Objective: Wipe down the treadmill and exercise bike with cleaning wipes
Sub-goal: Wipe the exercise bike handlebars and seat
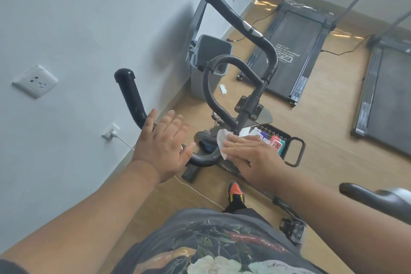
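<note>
Wiping bike (244, 87) handlebar with wipe (222, 143), treadmills not yet in reach

Wipe sits low on the handlebar near the stem, pressed under the right hand (251, 158), fingers flat and straight on it, not curled; left hand (162, 147) spread wide above the left bar, holding nothing, contact with bar unclear. Bike is right in front of the person; treadmill (291, 51) lies well apart on the floor beyond, a second one (387, 100) at right. Bin (206, 66) by the wall behind the bars, basket (289, 142) of small packs just beyond the right hand. To do it well: I'd wrap the wipe round the tube rather than flat-palm it, steady the bar with the left hand, work from stem out to each end cap, fold to a clean face before the treadmills
</note>
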